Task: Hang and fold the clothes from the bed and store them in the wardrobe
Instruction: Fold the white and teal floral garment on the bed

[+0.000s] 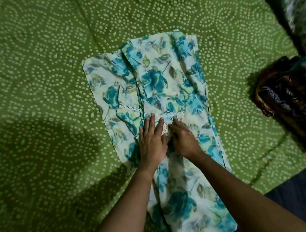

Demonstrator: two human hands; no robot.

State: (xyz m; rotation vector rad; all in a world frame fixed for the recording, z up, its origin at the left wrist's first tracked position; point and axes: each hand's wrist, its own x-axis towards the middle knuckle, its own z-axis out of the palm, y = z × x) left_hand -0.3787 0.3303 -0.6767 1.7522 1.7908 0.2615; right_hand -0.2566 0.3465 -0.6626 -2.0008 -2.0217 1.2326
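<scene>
Pressing my left hand flat, fingers straight, on the white teal-flowered cloth garment spread on the green dotted bedsheet, right hand beside it, seemingly flat too, gripping nothing.

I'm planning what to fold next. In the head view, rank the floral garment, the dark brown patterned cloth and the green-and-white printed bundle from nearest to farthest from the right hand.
1. floral garment: under the right hand, touching it.
2. dark brown patterned cloth: off to the right.
3. green-and-white printed bundle: top right corner.
</scene>
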